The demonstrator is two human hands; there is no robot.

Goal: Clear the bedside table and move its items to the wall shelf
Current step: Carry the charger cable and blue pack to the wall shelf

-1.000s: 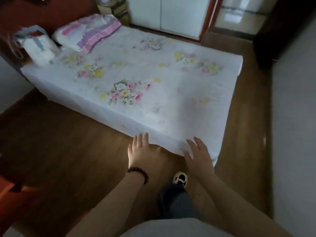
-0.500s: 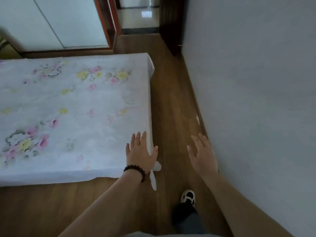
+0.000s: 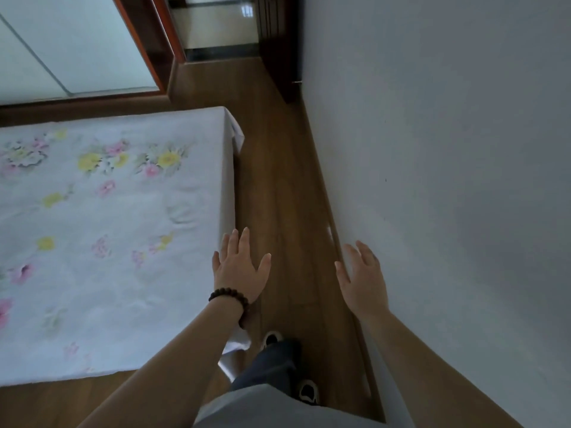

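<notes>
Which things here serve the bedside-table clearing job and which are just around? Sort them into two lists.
Job in hand:
- left hand, open and empty
- right hand, open and empty
- no bedside table, its items or a wall shelf in view

Just around:
- bed with white floral sheet
- brown wooden floor
- plain grey wall
- dark wooden bead bracelet
- open doorway

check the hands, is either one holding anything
No, the left hand and right hand are both open and empty, fingers spread above the floor beside the bed.
</notes>
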